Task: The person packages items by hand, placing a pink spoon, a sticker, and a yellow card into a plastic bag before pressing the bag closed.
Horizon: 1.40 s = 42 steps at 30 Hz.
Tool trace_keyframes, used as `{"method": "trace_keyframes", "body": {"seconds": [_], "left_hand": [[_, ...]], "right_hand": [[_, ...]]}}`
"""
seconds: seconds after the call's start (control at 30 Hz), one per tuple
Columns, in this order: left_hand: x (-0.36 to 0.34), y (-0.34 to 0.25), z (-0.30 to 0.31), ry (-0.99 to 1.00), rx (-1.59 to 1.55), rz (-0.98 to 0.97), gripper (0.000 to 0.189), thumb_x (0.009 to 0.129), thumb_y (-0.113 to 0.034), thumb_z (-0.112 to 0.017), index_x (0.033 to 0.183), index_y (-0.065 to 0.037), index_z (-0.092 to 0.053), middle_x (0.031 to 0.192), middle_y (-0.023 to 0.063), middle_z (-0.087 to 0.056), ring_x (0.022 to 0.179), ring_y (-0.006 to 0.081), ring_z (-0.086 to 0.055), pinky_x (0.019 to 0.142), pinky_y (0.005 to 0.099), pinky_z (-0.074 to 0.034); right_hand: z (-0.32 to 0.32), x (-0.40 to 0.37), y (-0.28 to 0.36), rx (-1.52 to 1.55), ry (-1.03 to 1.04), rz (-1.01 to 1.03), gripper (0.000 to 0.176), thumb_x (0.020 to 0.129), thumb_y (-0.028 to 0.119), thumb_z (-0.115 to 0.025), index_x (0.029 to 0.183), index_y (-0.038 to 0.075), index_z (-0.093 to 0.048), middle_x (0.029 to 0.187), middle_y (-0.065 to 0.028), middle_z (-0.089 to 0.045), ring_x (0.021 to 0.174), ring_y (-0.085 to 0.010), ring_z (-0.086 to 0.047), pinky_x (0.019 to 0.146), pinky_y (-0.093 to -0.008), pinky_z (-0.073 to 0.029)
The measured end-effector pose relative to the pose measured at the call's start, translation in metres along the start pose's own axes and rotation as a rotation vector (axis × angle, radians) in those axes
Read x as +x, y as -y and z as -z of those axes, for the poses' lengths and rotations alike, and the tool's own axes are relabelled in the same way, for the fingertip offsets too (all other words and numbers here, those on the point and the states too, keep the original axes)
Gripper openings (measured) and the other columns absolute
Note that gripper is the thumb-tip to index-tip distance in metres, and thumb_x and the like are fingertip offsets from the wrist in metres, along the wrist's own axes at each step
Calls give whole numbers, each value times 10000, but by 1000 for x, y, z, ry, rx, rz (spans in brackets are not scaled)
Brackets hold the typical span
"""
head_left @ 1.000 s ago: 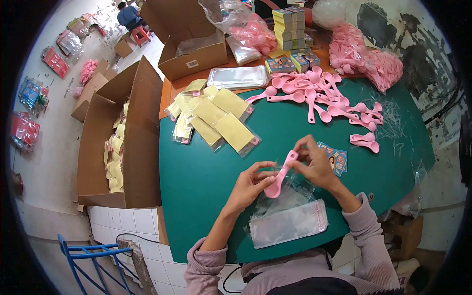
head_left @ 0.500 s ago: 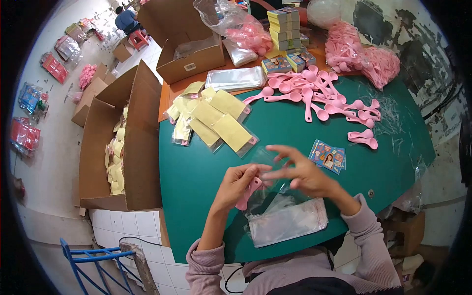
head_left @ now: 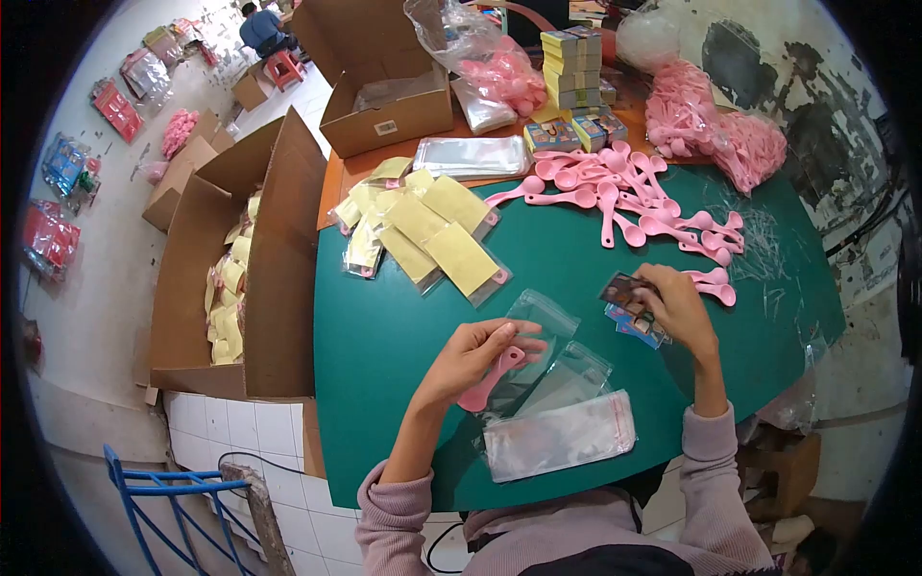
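In the head view my left hand (head_left: 469, 357) is closed around a pink measuring spoon (head_left: 492, 380), whose holed end shows by the thumb. A clear plastic bag (head_left: 544, 311) extends from the same fingers. My right hand (head_left: 678, 309) pinches a printed card (head_left: 622, 290), tilted up over a few blue printed cards (head_left: 636, 328) on the table. Between my forearms lies a stack of clear bags (head_left: 562, 437), with a loose bag (head_left: 569, 376) just above it.
Pink spoons (head_left: 634, 192) lie heaped on the green table (head_left: 384, 422). Filled packets with yellow backs (head_left: 461, 254) overlap at left. An open carton (head_left: 279, 288) with more packets stands beside the table. Bundled cards (head_left: 571, 67) and bagged spoons (head_left: 715, 125) sit at the back.
My right hand has moved right, away from the left hand, and now grips a card at the small pile. My left hand still holds the spoon and the bag, almost in place.
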State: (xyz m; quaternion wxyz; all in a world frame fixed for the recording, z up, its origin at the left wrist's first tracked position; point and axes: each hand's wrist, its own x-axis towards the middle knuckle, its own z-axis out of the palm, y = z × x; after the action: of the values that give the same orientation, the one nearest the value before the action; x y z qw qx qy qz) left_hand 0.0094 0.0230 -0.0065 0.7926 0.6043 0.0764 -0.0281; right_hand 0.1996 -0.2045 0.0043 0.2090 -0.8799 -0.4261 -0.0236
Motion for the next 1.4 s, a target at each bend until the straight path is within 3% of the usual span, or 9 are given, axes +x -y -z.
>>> {"method": "trace_keyframes", "body": {"seconds": [0.07, 0.27, 0.4, 0.63, 0.87, 1.0, 1.07, 1.17, 1.4], "left_hand": [[1, -2, -1, -3, 30, 25, 383, 953, -246, -405, 1096, 80, -544, 961, 182, -631, 859, 217, -628, 763, 290, -506], [4, 3, -5, 17, 72, -2, 371, 956, -234, -400, 1071, 87, -547, 940, 163, -631, 849, 186, -617, 769, 278, -500], [1, -7, -7, -10, 70, 23, 352, 959, -211, -392, 1040, 93, -549, 927, 151, -624, 853, 166, -607, 774, 285, -508], [5, 1, -5, -37, 107, 30, 338, 954, -206, -407, 978, 87, -574, 859, 117, -638, 804, 151, -616, 699, 255, -499], [16, -6, 3, 70, 480, -78, 293, 927, -222, -452, 925, 23, -611, 712, 89, -617, 595, 113, -519, 583, 257, -437], [25, -21, 1, 40, 707, -47, 271, 910, -225, -479, 912, 15, -607, 628, 111, -533, 537, 151, -434, 532, 298, -397], [30, -20, 2, 49, 747, -32, 270, 908, -225, -483, 913, 17, -603, 609, 116, -507, 533, 159, -422, 519, 306, -386], [35, -8, 11, 32, 628, -66, 283, 908, -235, -486, 957, 14, -611, 604, 94, -515, 536, 141, -432, 522, 289, -393], [35, -11, 9, -40, 432, -34, 312, 914, -223, -473, 1110, -10, -586, 647, 73, -548, 581, 102, -455, 562, 276, -423]], "right_hand": [[20, 15, 35, 569, 195, -9, 196, 744, 126, -626, 904, 17, -600, 708, -120, -615, 615, -213, -591, 585, -310, -452], [25, 52, 70, 608, 354, 251, 184, 768, 154, -634, 888, 14, -628, 710, -108, -643, 589, -154, -598, 562, -269, -452], [21, 52, 75, 757, 277, 131, 172, 778, 156, -631, 888, 24, -640, 706, -91, -642, 573, -151, -588, 541, -270, -442], [18, 53, 70, 485, 450, 378, 150, 777, 156, -623, 860, 32, -636, 710, -115, -638, 609, -233, -611, 588, -308, -462], [13, 53, 65, 395, 545, 342, 216, 777, 208, -617, 859, 11, -648, 713, -151, -630, 641, -306, -604, 610, -353, -468], [11, 55, 67, 426, 559, 322, 254, 776, 238, -621, 858, -1, -636, 737, -165, -629, 663, -304, -604, 610, -350, -465], [5, 55, 67, 478, 490, 406, 208, 781, 225, -632, 856, 31, -626, 710, -107, -629, 588, -227, -590, 559, -296, -459], [17, 58, 66, 578, 378, 289, 240, 782, 235, -628, 822, 0, -602, 678, -122, -605, 621, -223, -601, 590, -340, -460], [8, 58, 60, 649, 571, 190, 194, 795, 150, -605, 886, -21, -621, 743, -98, -614, 559, -156, -587, 495, -274, -472]]}}
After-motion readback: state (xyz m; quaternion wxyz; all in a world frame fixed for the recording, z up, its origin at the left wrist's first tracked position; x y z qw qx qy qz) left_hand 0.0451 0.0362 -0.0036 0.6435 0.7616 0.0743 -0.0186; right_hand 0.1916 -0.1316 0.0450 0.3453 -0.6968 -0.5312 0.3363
